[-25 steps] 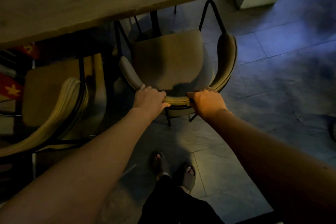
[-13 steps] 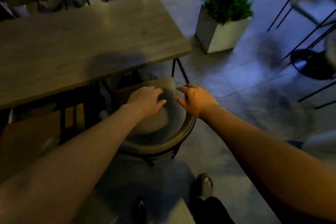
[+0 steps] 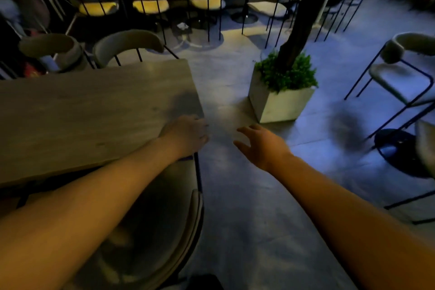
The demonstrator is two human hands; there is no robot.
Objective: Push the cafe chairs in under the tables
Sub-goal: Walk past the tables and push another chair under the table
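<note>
A long wooden table (image 3: 89,113) fills the left half of the view. Below its near right corner sits a chair with a curved padded backrest (image 3: 195,216), its seat partly under the tabletop and partly hidden by my left forearm. My left hand (image 3: 186,136) hovers over the table's right corner, fingers loosely bent, holding nothing. Over the bare floor to the right, my right hand (image 3: 261,146) is held out with fingers spread. Neither hand touches the chair.
A white square planter (image 3: 277,103) with greenery and a tree trunk stands ahead on the right. Two chairs (image 3: 127,45) sit at the table's far side. Another chair (image 3: 404,75) and a round table base (image 3: 400,150) are at the right. More tables and chairs line the back.
Both hands have come off the chair's backrest and lifted forward. The chair now sits further under the table, and the view has tilted up to show the room.
</note>
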